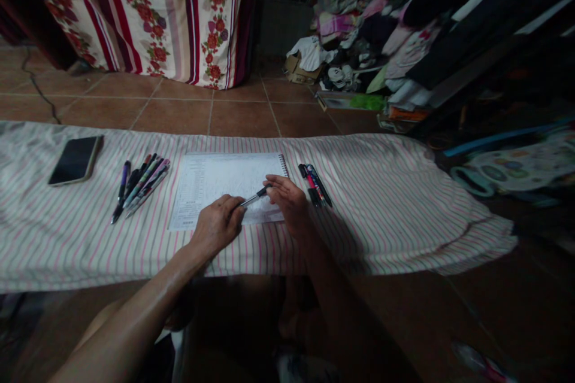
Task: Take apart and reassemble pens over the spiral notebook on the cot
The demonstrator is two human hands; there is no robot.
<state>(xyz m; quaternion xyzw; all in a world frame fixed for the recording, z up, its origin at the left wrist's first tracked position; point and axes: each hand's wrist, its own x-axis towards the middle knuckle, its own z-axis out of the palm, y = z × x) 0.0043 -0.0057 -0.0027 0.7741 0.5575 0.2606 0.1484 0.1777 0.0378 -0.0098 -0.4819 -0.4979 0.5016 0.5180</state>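
Observation:
Between my two hands, over a spiral notebook [233, 176], is a pen [254, 198] with a clear barrel and a dark end. My left hand [219, 221] is closed around the pen's left end. At its dark right end, my right hand [287, 198] pinches it between thumb and fingers, the other fingers loosely bent. To the right of the notebook lie several pens [315, 185] side by side. A larger bunch of pens [140, 185] rests to its left, some overlapping.
A striped cloth [386, 203] covers the long table. A phone [75, 160] lies at the far left. Beyond the table are a tiled floor [238, 116], a flowered curtain [148, 12] and a heap of clothes [359, 36]. A patterned item [516, 158] stands at the right.

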